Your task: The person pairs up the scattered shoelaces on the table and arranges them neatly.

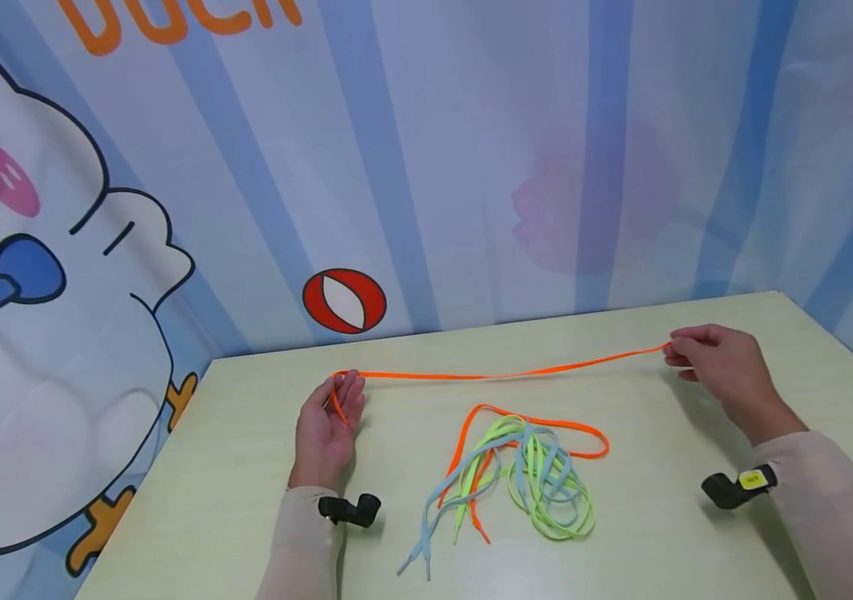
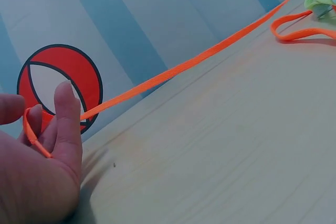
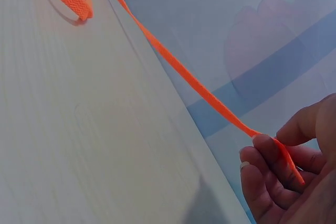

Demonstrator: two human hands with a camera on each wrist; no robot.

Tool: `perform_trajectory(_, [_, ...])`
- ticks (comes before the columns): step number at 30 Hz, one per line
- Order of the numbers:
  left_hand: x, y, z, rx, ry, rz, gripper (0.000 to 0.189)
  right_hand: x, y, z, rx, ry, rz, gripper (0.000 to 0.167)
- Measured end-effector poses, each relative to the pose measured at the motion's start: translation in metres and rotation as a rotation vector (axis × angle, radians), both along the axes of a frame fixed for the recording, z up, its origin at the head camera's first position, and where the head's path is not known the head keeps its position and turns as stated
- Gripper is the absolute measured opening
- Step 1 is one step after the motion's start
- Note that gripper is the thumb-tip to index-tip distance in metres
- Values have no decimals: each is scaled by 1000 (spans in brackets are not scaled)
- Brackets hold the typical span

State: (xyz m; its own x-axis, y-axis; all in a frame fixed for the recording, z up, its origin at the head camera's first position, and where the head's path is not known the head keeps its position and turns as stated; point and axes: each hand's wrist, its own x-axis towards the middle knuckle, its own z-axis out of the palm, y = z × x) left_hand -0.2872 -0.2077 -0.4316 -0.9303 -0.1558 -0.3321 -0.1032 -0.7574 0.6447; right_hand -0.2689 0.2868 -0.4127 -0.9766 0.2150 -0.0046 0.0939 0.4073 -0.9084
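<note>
An orange shoelace (image 1: 471,377) stretches above the table between two hands, sagging slightly in the middle. At its left end, my left hand (image 1: 328,429) holds it palm up among the fingers, and its short tail lies across the palm (image 2: 37,182). My right hand (image 1: 722,375) pinches the other end between thumb and fingers; the tip (image 3: 300,179) pokes out over the curled fingers in the right wrist view. Below the stretched lace lies a loose pile of a green shoelace (image 1: 557,532), a light blue shoelace (image 1: 429,521) and a second orange shoelace (image 1: 584,428).
The pale wooden table (image 1: 659,517) ends at a printed backdrop (image 1: 471,167) with blue stripes, a cartoon duck (image 1: 43,400) and a red-white ball (image 1: 344,301). A black wrist camera (image 1: 351,510) sits on the left sleeve, another wrist camera (image 1: 737,486) on the right.
</note>
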Motion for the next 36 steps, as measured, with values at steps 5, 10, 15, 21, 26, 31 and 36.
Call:
perform_trajectory(5, [1,-2,1,28,-10,10,25,-1,1,0,3,-24,-11,56])
perform_trajectory(10, [2,-5,1,54,-6,26,27,-2,2,0,17,-32,-44,54])
perform_trajectory(15, [2,-8,1,86,-12,37,31,-1,3,-1,40,-39,-64,54])
perform_trajectory(21, [3,-15,0,163,-23,69,34,0,4,-1,53,-50,-99,55])
perform_trajectory(26, [4,-19,-1,186,-21,77,35,1,8,-2,51,-45,-122,59])
perform_trajectory(31, [4,-19,-1,175,-24,72,38,2,10,-3,45,-40,-132,58])
perform_trajectory(36, [4,-17,1,160,-14,62,39,2,10,0,63,-71,-172,58])
